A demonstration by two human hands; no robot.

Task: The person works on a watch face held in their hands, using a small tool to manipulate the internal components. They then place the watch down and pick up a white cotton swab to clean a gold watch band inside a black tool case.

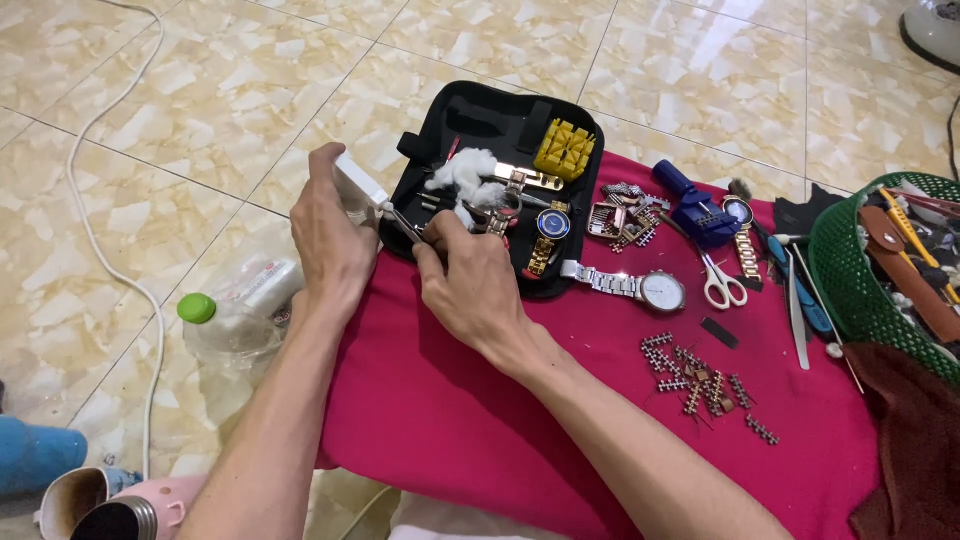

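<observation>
I look down on a marbled tile floor (200, 90), and over it a red cloth (450, 420) that serves as the work surface, likely so small parts show up and stay put. Beyond my fingertips lies an open black case (480, 115), its flap flat so the tools inside stay within reach. To the right of my right hand (470, 285), well apart, stands a green basket (850, 270) of straps and tools. Left of my left hand (335, 235), down on the floor, lies a clear bottle (225, 345) with a green cap, beside a white cable (95, 250).

My left hand is curled around a small white box (358, 185), fingers wrapped behind it and thumb in front, holding it tilted toward the other hand. My right hand's fingers are pressed together, pinching thin tweezers (405, 225) whose tips point at the box's edge; I judge the box is held up so the tips can reach it.

Just past my right fingers sits white cotton (465, 172), a blue-faced watch (550, 225) and a yellow block (565, 148). Further right lie a silver watch (640, 288), scissors (720, 280) and loose links (700, 385).
</observation>
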